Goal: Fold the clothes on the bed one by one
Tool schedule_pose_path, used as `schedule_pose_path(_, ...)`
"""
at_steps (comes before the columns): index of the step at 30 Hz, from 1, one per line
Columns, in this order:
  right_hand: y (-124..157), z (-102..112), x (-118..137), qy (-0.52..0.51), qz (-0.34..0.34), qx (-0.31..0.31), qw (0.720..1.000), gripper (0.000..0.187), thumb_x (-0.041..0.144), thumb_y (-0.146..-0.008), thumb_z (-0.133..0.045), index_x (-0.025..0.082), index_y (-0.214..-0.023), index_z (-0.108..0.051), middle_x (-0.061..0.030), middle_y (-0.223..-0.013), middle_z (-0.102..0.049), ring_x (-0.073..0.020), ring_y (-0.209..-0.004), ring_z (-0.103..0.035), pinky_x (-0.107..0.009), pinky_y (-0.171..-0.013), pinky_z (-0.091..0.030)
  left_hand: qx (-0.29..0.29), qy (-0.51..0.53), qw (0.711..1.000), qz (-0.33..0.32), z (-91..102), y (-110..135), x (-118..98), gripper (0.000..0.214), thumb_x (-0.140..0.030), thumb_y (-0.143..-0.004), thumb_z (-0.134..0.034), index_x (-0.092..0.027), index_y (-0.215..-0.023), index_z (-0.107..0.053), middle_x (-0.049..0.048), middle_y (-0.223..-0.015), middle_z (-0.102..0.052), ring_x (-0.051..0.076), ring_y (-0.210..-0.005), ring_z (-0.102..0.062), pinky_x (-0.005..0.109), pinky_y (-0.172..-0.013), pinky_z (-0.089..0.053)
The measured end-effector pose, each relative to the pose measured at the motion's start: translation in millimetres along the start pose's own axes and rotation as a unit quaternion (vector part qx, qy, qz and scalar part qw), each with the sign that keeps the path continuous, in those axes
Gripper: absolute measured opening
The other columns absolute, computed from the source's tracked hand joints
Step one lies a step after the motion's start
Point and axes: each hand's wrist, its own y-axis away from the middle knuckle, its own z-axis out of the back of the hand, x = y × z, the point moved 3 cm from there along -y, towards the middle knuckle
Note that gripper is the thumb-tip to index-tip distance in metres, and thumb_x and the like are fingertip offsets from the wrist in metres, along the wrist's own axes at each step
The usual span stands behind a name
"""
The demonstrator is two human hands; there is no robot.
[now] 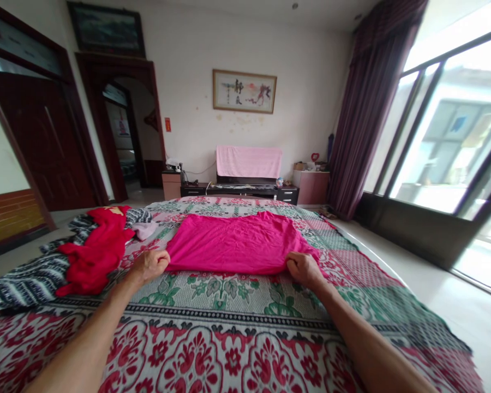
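A bright pink garment [237, 243] lies spread flat on a patterned bedspread [229, 338]. My left hand [150, 265] is closed on the garment's near left corner. My right hand [303, 268] is closed on its near right corner. Both arms reach forward over the bed, with the fabric's near edge stretched between the two hands.
A heap of clothes lies at the left: a red garment [96, 251] over black-and-white striped fabric [28, 278], with a pale pink piece [145, 229] beside it. Beyond the bed stand a low dark cabinet [239, 191], a doorway at left and large windows with purple curtains at right.
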Motion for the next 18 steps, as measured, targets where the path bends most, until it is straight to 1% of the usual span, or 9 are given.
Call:
schedule_pose_path(7,-0.5,-2.0,-5.3,-0.007,-0.008,0.029,1.0,0.023,0.019,-0.074,-0.04,0.018,-0.061,-0.059,-0.0006,-0.054,-0.057,-0.0112,-0.051,-0.051,-0.022,-0.054,-0.03,0.058,0.016,0.998,-0.025,0.0,-0.5,5.6,0.03,-0.025,-0.073,-0.04,-0.023,-0.072,-0.07,0.0023,-0.072,-0.072,0.019,-0.074,-0.065,0.024,-0.068,-0.042)
schedule_pose_path(10,-1.1,-1.0,-4.3,-0.012,-0.008,0.033,0.999,0.024,0.02,-0.074,-0.04,0.018,-0.062,-0.06,-0.0006,-0.054,-0.056,-0.011,-0.051,-0.05,-0.022,-0.054,-0.03,0.057,0.012,0.998,-0.009,2.1,-0.7,8.8,0.031,-0.026,-0.073,-0.04,-0.023,-0.073,-0.071,0.002,-0.074,-0.073,0.02,-0.077,-0.066,0.024,-0.068,-0.042)
schedule_pose_path(14,-3.5,-1.4,0.7,-0.038,0.007,0.051,0.998,0.024,0.019,-0.073,-0.04,0.016,-0.063,-0.061,0.0,-0.054,-0.054,-0.0098,-0.051,-0.047,-0.022,-0.053,-0.03,0.033,0.02,0.999,0.009,5.7,-0.9,14.0,0.03,-0.028,-0.072,-0.041,-0.024,-0.072,-0.072,0.0013,-0.076,-0.073,0.02,-0.078,-0.065,0.024,-0.068,-0.042)
schedule_pose_path(15,-4.3,-1.2,0.9,-0.053,0.008,0.07,0.996,0.023,0.019,-0.073,-0.041,0.016,-0.062,-0.061,0.0002,-0.054,-0.054,-0.0094,-0.051,-0.046,-0.022,-0.052,-0.03,0.03,0.025,0.999,0.011,6.4,-0.7,14.9,0.03,-0.029,-0.072,-0.042,-0.024,-0.071,-0.072,0.0008,-0.076,-0.073,0.02,-0.078,-0.065,0.023,-0.068,-0.042)
schedule_pose_path(16,-4.9,-0.8,-0.4,-0.071,-0.002,0.101,0.992,0.022,0.02,-0.072,-0.042,0.016,-0.061,-0.06,0.0005,-0.053,-0.053,-0.0091,-0.05,-0.045,-0.021,-0.051,-0.03,0.032,0.03,0.999,0.01,6.7,-0.3,15.3,0.029,-0.029,-0.071,-0.043,-0.024,-0.07,-0.072,0.0002,-0.075,-0.073,0.019,-0.077,-0.064,0.023,-0.067,-0.042)
schedule_pose_path(18,-4.5,1.8,-8.2,-0.115,-0.06,0.196,0.972,0.022,0.026,-0.074,-0.045,0.016,-0.059,-0.058,0.0014,-0.049,-0.051,-0.0089,-0.045,-0.043,-0.021,-0.047,-0.029,0.04,0.042,0.998,-0.002,6.8,0.9,14.9,0.027,-0.031,-0.071,-0.046,-0.024,-0.068,-0.072,-0.0012,-0.072,-0.072,0.017,-0.074,-0.063,0.021,-0.066,-0.042)
